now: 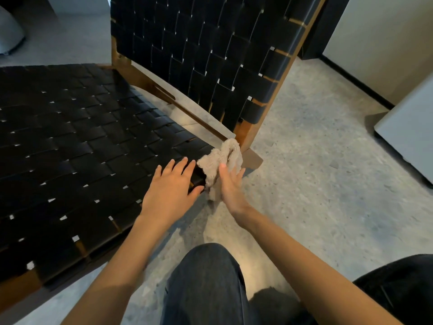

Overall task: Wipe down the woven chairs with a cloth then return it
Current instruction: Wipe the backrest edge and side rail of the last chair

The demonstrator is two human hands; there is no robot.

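Speckled grey concrete floor (316, 160) lies open rightward; left hand (172, 186) flat (fingers spread) on black woven wood-framed chair (82, 141), right hand (230, 184) pressing beige fluffy cloth (219, 160) against its edge.

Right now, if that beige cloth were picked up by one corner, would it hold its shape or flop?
It would probably flop: the cloth is already bunched into soft folds against the right hand. Its fluffy pile suggests it is light and not slippery. It likely would not slide far on the woven chair seat.

chair (77, 146) left, cloth (219, 165) at its corner, hands (172, 188) beside
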